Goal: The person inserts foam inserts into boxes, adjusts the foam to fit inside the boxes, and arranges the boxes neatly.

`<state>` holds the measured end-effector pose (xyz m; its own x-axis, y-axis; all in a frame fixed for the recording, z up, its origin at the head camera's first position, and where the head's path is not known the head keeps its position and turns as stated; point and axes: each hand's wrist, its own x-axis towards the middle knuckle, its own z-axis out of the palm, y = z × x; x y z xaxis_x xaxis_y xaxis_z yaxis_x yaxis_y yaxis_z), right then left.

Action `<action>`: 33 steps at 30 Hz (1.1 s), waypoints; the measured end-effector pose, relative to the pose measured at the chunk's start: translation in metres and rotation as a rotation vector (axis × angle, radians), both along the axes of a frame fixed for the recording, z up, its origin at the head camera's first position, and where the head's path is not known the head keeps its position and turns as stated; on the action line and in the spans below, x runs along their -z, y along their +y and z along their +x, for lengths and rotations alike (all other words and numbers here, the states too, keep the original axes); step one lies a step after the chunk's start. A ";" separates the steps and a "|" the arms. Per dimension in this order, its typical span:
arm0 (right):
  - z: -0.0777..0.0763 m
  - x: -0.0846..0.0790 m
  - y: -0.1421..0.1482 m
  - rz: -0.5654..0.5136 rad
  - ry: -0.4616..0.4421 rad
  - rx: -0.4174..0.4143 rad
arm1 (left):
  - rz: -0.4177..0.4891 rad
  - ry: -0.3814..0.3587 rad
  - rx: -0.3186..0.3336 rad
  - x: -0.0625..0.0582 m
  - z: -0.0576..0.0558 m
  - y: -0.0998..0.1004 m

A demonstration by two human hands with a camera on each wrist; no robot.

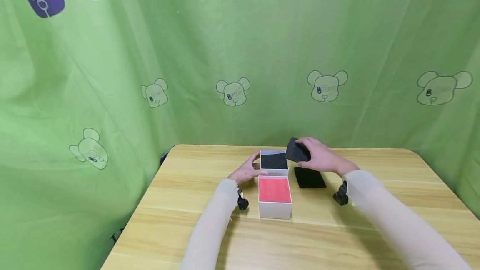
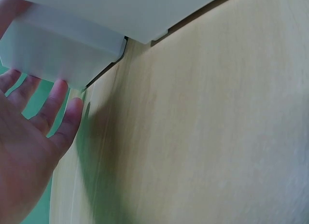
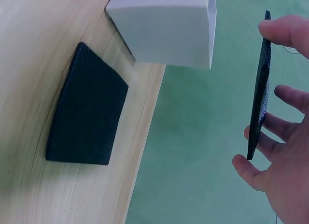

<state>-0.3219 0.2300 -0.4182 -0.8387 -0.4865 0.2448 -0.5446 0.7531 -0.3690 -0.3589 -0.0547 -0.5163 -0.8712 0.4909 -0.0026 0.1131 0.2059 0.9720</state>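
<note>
My right hand (image 1: 318, 154) holds a thin black square pad (image 1: 297, 151) by its edges, tilted up beside the rear white box. In the right wrist view the pad (image 3: 260, 89) is seen edge-on, between thumb and fingers. My left hand (image 1: 247, 170) grips the rear white box (image 1: 274, 173) at its left side, thumb at the front, fingertips against the wall in the left wrist view. Black material (image 1: 273, 161) lies inside that box. Directly in front stands a second white box (image 1: 275, 210), with a flat red-pink surface (image 1: 275, 189) filling its top.
Another black square pad (image 1: 309, 177) lies flat on the wooden table (image 1: 180, 203), right of the boxes. Behind the table's far edge hangs a green curtain (image 1: 202, 45) with bear-head prints. Both forearms wear small black wrist devices.
</note>
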 end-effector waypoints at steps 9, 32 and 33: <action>0.002 -0.003 -0.011 0.009 -0.013 0.000 | -0.022 0.004 -0.010 -0.001 0.003 0.000; -0.005 -0.006 -0.040 0.025 -0.094 -0.050 | 0.005 -0.009 -0.003 0.001 0.001 0.000; -0.006 -0.005 -0.041 0.029 -0.098 -0.054 | 0.005 -0.007 -0.002 0.001 0.001 0.000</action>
